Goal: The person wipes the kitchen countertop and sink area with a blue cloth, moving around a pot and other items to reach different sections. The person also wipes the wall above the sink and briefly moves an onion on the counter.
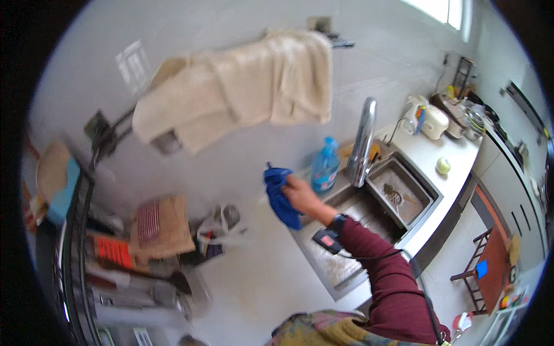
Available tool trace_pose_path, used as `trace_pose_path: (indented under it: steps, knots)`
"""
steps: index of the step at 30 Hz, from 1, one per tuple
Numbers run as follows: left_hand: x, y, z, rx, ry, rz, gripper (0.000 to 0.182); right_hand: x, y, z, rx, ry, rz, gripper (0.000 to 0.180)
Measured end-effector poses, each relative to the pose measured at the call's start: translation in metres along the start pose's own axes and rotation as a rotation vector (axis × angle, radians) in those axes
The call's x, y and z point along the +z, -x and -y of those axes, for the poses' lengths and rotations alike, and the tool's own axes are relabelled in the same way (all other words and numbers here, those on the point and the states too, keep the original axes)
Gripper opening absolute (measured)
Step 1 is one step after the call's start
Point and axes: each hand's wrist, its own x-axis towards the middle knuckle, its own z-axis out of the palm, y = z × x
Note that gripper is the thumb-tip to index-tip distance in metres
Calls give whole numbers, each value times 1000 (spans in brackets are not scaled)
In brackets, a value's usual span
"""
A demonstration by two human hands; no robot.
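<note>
My right hand point(298, 194), in a dark red sleeve with a black strap at the wrist, grips a crumpled blue cloth point(280, 197). The cloth hangs over the white countertop, to the left of the sink point(383, 216). Right of the hand stands a clear blue pump bottle point(324, 166) bearing a label. A chrome faucet point(362, 142) rises behind the basin. My left hand is out of view. A black device point(327, 241) with a cable hangs by my forearm.
Beige towels point(251, 86) hang from a wall rail above the countertop point(255, 264). To the left are a paper bag point(166, 229), a plastic bag point(220, 225) and a dark rack point(84, 242). A drain basket point(402, 190) sits in the sink; a pale green fruit point(442, 165) lies right of it.
</note>
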Motion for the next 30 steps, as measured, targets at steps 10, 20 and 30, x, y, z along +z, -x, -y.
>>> trace_pose_path:
  steps: [10, 20, 30]
  knots:
    - [-79, -2, 18, -173, -79, 30, 79, -31, 187, -17, 228, -133, -16, 29]
    - [-111, -9, 8, -328, -141, 64, 80, 39, 305, -75, -420, 621, 679, 58]
    - [-98, -3, 42, -200, -131, -74, 71, 88, 236, -102, -256, 714, 345, 56]
